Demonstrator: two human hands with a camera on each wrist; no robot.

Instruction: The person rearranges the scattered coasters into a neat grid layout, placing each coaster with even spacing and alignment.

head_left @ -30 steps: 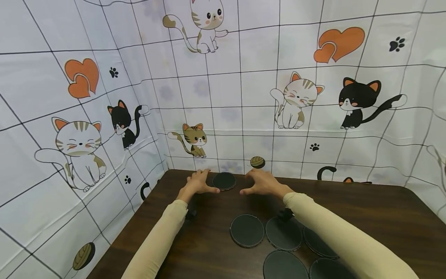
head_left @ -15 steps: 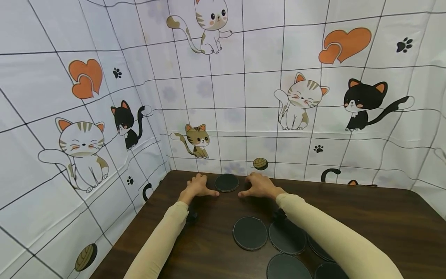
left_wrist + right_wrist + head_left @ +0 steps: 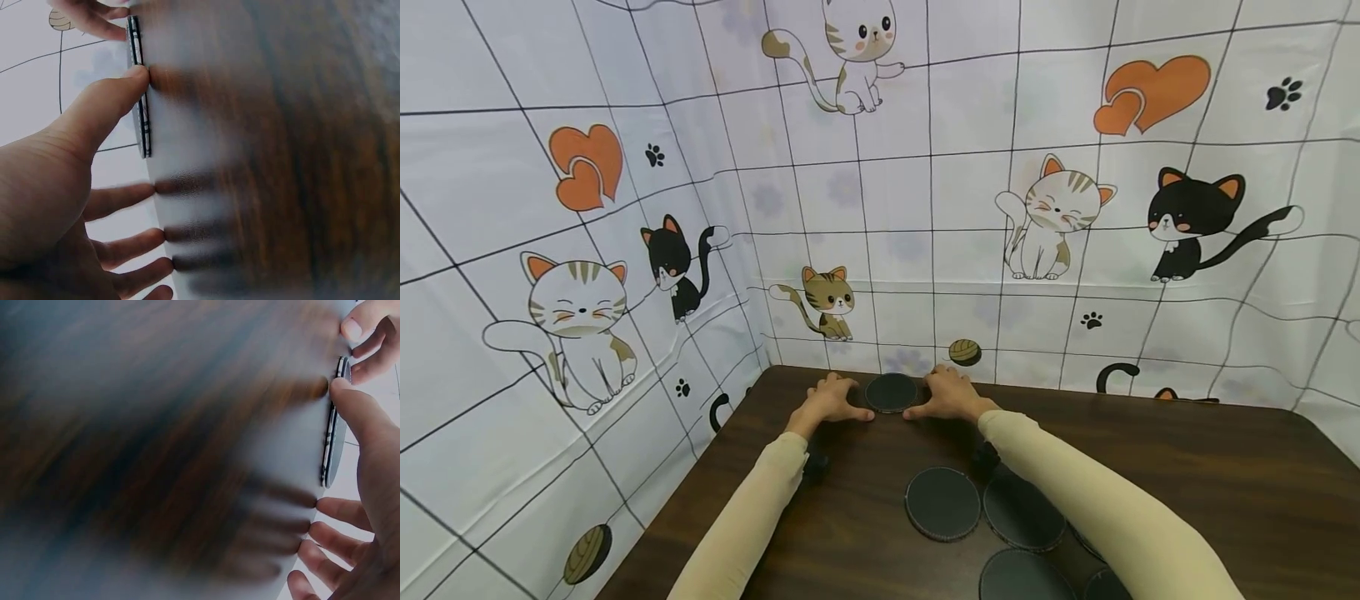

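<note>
A dark round coaster [image 3: 891, 392] with a stitched edge lies flat near the table's back edge. My left hand [image 3: 830, 401] stands on its left, fingers spread and fingertips on the wood, with a narrow space before the coaster. On the other side my right hand [image 3: 952, 395] bends loosely around the coaster's right edge, thumb pointing left. In the left wrist view the coaster [image 3: 144, 119] shows edge-on behind the thumb. The right wrist view has the coaster [image 3: 331, 447] beyond the right thumb; whether the fingers touch its rim I cannot tell.
Several more dark coasters lie nearer on the brown table [image 3: 842, 533], among them one coaster [image 3: 943, 503] and another coaster [image 3: 1026, 575]. The right sleeve [image 3: 1097, 500] covers part of that group. A cat-print cloth [image 3: 970, 208] hangs behind and at the left.
My right hand has moved left, closer to the coaster at the back. My left hand has settled slightly lower beside it. The view has shifted a little.
</note>
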